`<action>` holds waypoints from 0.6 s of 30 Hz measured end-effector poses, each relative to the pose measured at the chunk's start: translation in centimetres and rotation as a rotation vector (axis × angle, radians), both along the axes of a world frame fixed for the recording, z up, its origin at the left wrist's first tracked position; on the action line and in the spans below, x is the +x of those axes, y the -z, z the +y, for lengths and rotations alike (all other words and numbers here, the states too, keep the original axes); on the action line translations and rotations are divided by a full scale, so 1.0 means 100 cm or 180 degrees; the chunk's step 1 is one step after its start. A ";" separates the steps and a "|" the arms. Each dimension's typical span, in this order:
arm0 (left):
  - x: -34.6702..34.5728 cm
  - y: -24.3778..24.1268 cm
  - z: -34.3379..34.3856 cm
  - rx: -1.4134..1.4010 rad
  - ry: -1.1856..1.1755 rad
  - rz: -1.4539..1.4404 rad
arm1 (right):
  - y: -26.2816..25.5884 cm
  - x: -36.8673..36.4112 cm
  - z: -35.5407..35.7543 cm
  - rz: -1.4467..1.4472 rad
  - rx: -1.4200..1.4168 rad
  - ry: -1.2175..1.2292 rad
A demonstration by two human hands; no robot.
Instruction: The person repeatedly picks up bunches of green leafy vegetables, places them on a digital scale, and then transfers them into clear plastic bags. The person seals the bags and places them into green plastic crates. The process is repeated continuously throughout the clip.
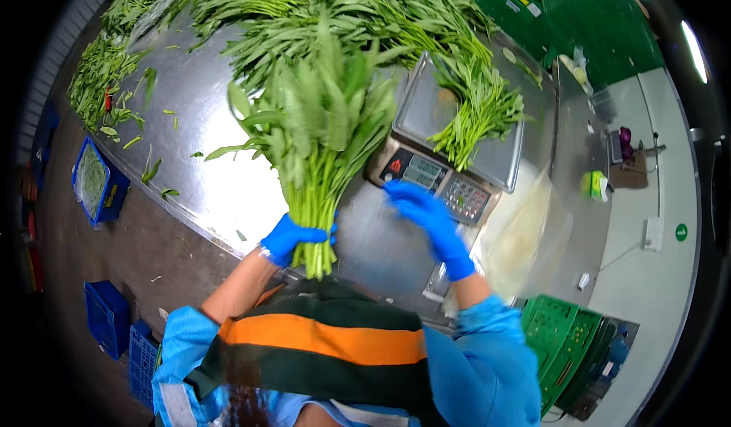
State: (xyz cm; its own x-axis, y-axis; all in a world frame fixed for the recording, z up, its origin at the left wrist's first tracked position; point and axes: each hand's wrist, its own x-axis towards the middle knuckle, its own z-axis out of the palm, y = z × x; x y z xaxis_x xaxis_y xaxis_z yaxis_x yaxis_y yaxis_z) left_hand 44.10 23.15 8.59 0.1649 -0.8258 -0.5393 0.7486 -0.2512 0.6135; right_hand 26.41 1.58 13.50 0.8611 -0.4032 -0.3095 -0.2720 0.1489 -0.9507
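Gloved in blue, my left hand (297, 237) grips the stems of a large bunch of leafy greens (314, 181), held upright with its leaves pointing away from me. My right hand (425, 218), also blue-gloved and somewhat blurred, holds nothing visible and hovers at the front of a digital weighing scale (451, 184), beside its display. A smaller bunch of greens (471, 118) lies on the scale's metal pan (497, 161). Behind both bunches, a long heap of the same greens (274, 4) spreads over the steel table (194, 101).
Clear plastic bags (522, 238) lie right of the scale. Green crates (562, 335) stand near my right elbow, and more green crates (599, 27) at the back right. Blue crates (108, 318) rest on the floor at left. A red-handled tool (108, 100) lies among leaves.
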 end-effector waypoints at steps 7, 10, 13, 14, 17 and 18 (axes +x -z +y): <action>-0.016 0.058 -0.003 0.0676 0.1061 -0.1261 | 0.112 0.024 0.131 0.0017 0.2882 0.0875; -0.004 0.041 0.003 0.0443 0.0940 -0.0328 | 0.111 0.015 0.113 -0.0196 0.3571 0.0905; -0.010 0.055 0.009 0.0869 0.1043 -0.0690 | 0.113 0.027 0.120 0.0174 0.2809 0.0799; -0.009 0.060 0.011 0.0800 0.0929 -0.0623 | 0.117 0.030 0.124 0.0293 0.2494 0.0734; 0.008 0.055 0.030 0.0691 0.0507 0.0120 | 0.113 0.024 0.123 0.0371 0.2557 0.0858; 0.012 0.055 0.032 0.0703 0.0504 -0.0056 | 0.106 0.023 0.119 0.0483 0.2714 0.0876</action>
State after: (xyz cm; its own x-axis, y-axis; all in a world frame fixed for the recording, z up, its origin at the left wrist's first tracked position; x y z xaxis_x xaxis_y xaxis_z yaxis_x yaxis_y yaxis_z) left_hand 45.30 26.36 3.07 0.0542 -0.7046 -0.7075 0.6791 -0.4935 0.5435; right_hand 28.76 13.47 2.87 0.6939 -0.1708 -0.6995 -0.2361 0.8638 -0.4451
